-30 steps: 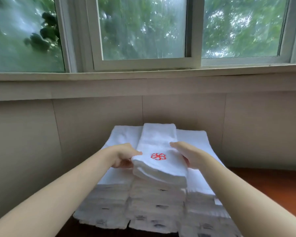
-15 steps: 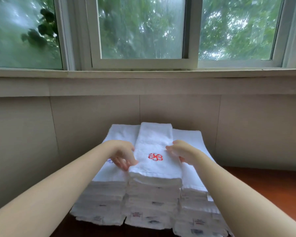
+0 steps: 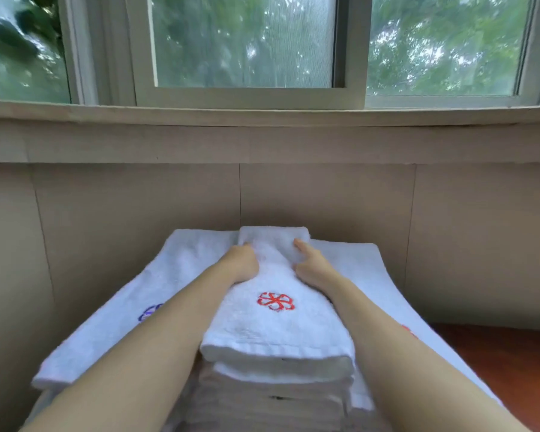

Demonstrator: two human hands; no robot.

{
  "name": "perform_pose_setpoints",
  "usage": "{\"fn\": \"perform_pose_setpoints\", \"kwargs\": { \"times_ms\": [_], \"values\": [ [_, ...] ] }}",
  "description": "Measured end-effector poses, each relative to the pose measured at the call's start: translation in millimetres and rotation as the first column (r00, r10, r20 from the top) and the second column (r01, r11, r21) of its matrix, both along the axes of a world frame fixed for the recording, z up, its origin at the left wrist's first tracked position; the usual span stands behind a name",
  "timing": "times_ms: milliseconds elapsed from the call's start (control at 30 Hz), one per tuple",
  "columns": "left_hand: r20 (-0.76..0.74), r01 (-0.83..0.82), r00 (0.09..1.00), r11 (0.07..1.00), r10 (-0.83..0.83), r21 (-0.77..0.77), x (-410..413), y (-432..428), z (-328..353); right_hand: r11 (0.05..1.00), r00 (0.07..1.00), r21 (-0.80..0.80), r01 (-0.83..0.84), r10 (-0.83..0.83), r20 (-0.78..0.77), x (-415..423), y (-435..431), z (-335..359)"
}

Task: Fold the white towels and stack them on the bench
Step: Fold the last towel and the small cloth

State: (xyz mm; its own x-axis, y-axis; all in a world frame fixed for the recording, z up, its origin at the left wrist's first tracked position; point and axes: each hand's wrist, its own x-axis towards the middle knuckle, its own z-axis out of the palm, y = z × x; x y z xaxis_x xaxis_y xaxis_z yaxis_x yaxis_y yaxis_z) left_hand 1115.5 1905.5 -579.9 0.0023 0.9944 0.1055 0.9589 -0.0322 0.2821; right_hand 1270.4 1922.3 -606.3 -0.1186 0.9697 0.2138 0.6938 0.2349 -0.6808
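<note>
on the middle stack of folded white towels, beneath the window [image 3: 247,42], our two hands rest on the top towel [image 3: 278,325], the one with the red flower emblem [image 3: 275,301]. our left hand [image 3: 240,265] lies along its left edge near the far end, fingers curled down over the side, though we cannot tell how far they wrap. our right hand [image 3: 310,265] sits against the right edge, fingers laid fairly straight and pointing toward the wall [image 3: 325,194], pressing on the cloth. this towel tops the centre stack, which stands a little higher than the left stack [image 3: 156,294], whose top towel shows a blue emblem [image 3: 150,313], and the right stack [image 3: 368,275]. all three sit side by side and touching. reddish-brown bench [image 3: 496,363] shows at the right.
</note>
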Motion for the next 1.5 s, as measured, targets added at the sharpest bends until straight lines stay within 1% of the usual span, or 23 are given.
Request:
{"fn": "perform_pose_setpoints", "kwargs": {
  "times_ms": [33,67,100,133,167,200,233,267,300,367,500,633,700,833,867,933,967,1033,1167,1267,1333,1400,1500],
  "values": [
    [-0.036,-0.022,0.999,1.000,0.023,0.013,2.0,1.7,0.7,0.998,0.989,0.026,0.052,-0.056,0.134,-0.8,1.9,1.5],
    [-0.071,-0.039,0.997,0.998,0.043,0.057,3.3,3.3,3.8,0.988,0.959,0.095,0.118,-0.139,0.247,-2.5,3.6,5.8],
    [-0.067,-0.059,0.995,0.990,0.069,0.131,4.2,6.0,8.9,0.965,0.923,0.206,0.163,-0.222,0.313,-4.4,5.7,11.4],
    [-0.018,-0.085,0.996,0.971,0.091,0.224,4.9,8.7,13.4,0.932,0.903,0.313,0.181,-0.284,0.323,-6.2,7.4,16.7],
    [0.044,-0.100,0.995,0.945,0.090,0.311,6.0,13.0,14.3,0.909,0.906,0.375,0.183,-0.303,0.294,-8.6,10.5,19.4],
    [0.092,-0.091,0.994,0.925,0.060,0.369,7.1,17.3,13.3,0.910,0.921,0.378,0.171,-0.284,0.267,-11.2,13.9,19.8],
    [0.120,-0.059,0.993,0.925,0.015,0.375,7.7,22.8,8.7,0.932,0.936,0.332,0.146,-0.239,0.258,-13.8,18.4,16.7],
    [0.099,-0.006,0.995,0.944,-0.028,0.331,8.3,27.8,2.3,0.960,0.946,0.252,0.118,-0.186,0.265,-15.8,22.7,9.8],
    [0.059,0.043,0.996,0.968,-0.060,0.245,7.2,33.0,-6.2,0.983,0.955,0.158,0.096,-0.136,0.263,-17.3,25.7,2.1],
    [0.011,0.070,0.997,0.995,-0.071,0.077,3.2,41.2,-21.1,0.997,0.965,0.026,0.077,-0.080,0.250,-16.1,30.5,-10.3],
    [-0.012,0.080,0.997,0.997,-0.080,0.017,-1.2,35.2,-23.9,0.996,0.936,-0.024,0.083,-0.069,0.346,-14.5,28.9,-9.3],
    [-0.024,0.086,0.996,0.990,-0.089,-0.111,-3.5,7.4,-19.2,0.989,0.934,-0.146,0.021,0.033,0.357,-14.2,4.4,-5.6],
    [0.005,0.119,0.993,0.979,-0.119,-0.165,-4.6,-14.7,-16.0,0.983,0.943,-0.183,-0.020,0.080,0.324,-11.4,-15.3,-4.9],
    [0.136,0.154,0.983,0.963,-0.126,-0.222,-7.2,-65.9,-7.6,0.978,0.946,-0.190,-0.089,0.143,0.290,-2.9,-69.9,0.3],
    [0.160,0.138,0.982,0.967,-0.105,-0.216,-7.8,-78.3,-7.6,0.977,0.949,-0.189,-0.102,0.153,0.276,-1.3,-85.6,2.1],
    [0.158,0.168,0.978,0.965,-0.138,-0.201,-10.0,-103.7,-8.1,0.977,0.958,-0.177,-0.121,0.162,0.238,1.3,-115.6,5.8],
    [0.133,0.192,0.977,0.963,-0.168,-0.191,-10.6,-118.5,-9.8,0.977,0.962,-0.175,-0.118,0.156,0.223,1.8,-130.4,7.0],
    [0.120,0.216,0.972,0.968,-0.201,-0.125,-11.9,-141.6,-17.1,0.983,0.968,-0.152,-0.100,0.132,0.214,1.5,-156.6,6.1],
    [0.146,0.162,0.976,0.987,-0.163,0.014,-9.4,-181.0,-35.6,0.997,0.976,-0.046,-0.059,0.067,0.207,-0.8,-201.0,-1.3],
    [0.117,0.125,0.984,0.986,-0.137,0.108,-7.8,-218.4,-46.3,0.999,0.979,0.032,-0.032,0.025,0.205,-1.0,-231.7,-14.5],
    [0.064,0.113,0.991,0.986,-0.122,0.121,-8.6,-243.0,-50.6,0.998,0.981,0.048,-0.044,0.034,0.194,1.9,-250.3,-23.4],
    [0.010,0.107,0.994,0.988,-0.109,0.109,-12.6,-265.2,-53.9,0.998,0.984,0.021,-0.066,0.062,0.165,8.1,-268.8,-30.4],
    [-0.031,0.109,0.994,0.994,-0.108,0.029,-22.2,-292.1,-49.7,0.997,0.987,-0.025,-0.072,0.075,0.139,22.9,-292.2,-31.0]
  ]
}}
